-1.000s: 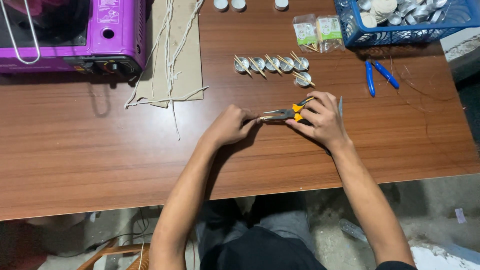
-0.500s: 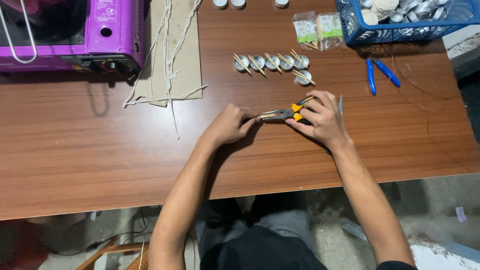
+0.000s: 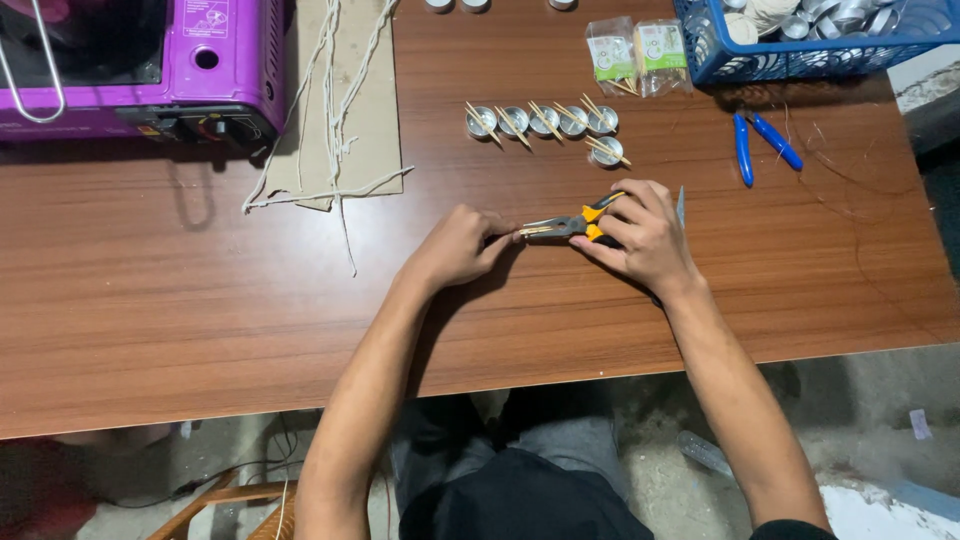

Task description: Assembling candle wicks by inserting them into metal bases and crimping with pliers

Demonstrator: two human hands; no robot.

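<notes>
My right hand (image 3: 645,235) grips a pair of pliers with yellow and black handles (image 3: 575,224), jaws pointing left. My left hand (image 3: 458,245) pinches something small at the jaw tips; the piece is hidden by my fingers. Both hands rest on the brown wooden table (image 3: 200,300). Just beyond them stands a row of small metal cups (image 3: 543,122) with wooden sticks laid across them.
A purple portable gas stove (image 3: 130,60) sits at the far left. White strings lie on a cardboard sheet (image 3: 335,110). Blue-handled pliers (image 3: 760,145) lie to the right, below a blue basket (image 3: 800,50) of metal cups. Two small clear packets (image 3: 635,50) are beside it.
</notes>
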